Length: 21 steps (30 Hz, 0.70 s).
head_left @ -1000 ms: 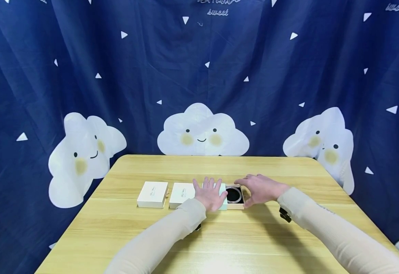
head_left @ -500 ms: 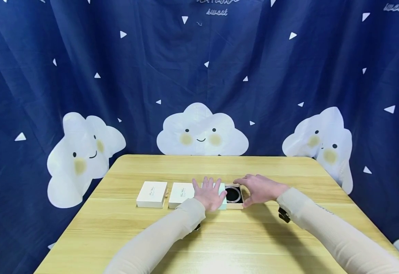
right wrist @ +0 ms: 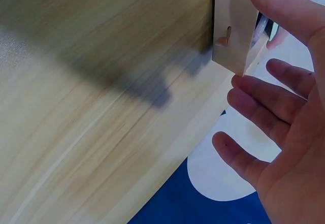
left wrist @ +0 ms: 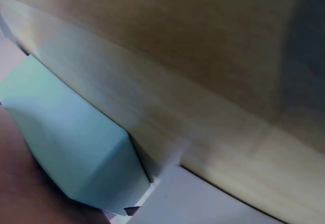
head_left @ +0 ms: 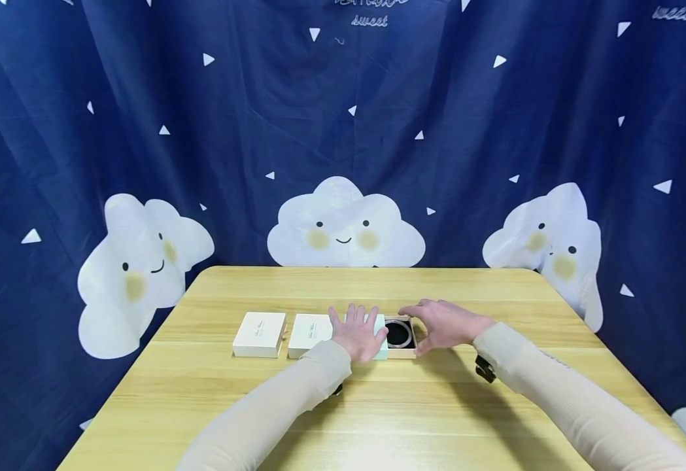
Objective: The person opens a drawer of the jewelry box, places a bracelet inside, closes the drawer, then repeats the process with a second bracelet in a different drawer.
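My left hand lies flat with spread fingers on the mint-green sleeve of a small drawer box. In the left wrist view that green sleeve shows beside the hand. The box's pale pink drawer sticks out to the right, with a shiny bangle-like ring around its black padding. My right hand holds the drawer's outer end between thumb and fingertips. The right wrist view shows the drawer's end face with a small ribbon tab, the other fingers extended away from it.
Two white boxes stand to the left in the same row: one at the far left, the other close to the green sleeve, partly behind my left hand. The wooden table ends before a blue cloud-patterned curtain.
Both hands and the box stay in place relative to each other. The drawer remains pulled partway out. Only the head view shifts slightly, moving everything a little to the left.
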{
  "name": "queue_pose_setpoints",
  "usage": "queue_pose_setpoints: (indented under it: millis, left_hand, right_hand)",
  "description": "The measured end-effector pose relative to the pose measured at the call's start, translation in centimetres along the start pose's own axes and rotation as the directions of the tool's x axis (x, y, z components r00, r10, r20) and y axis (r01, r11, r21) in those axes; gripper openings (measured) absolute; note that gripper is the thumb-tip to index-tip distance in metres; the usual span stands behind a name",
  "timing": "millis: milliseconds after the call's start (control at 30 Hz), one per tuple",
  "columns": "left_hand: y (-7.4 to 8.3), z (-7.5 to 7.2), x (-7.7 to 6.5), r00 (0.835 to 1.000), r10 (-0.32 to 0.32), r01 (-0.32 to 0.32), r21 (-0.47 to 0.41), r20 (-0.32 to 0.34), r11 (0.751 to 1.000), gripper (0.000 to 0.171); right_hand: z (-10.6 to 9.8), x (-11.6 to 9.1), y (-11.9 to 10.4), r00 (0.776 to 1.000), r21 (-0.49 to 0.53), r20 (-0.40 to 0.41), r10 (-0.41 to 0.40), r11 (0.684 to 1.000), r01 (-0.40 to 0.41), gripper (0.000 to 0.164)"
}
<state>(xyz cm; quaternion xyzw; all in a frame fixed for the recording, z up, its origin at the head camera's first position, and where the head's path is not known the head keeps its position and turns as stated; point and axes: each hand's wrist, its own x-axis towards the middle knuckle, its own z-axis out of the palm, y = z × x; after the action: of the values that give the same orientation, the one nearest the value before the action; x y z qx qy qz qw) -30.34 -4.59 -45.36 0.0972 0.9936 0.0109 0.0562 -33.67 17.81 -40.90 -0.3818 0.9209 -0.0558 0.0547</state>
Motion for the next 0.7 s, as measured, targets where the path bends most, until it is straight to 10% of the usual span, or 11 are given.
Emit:
queue_pose_setpoints:
  millis: [700]
  left_hand:
    - [0.11,-0.05,0.1,1.0,0.003,-0.003,0.0,-0.001,1.0,0.068]
  right_hand:
    - [0.37,0.46,-0.43,0.999,0.05,-0.034,-0.023,0.998,0.025,0.093]
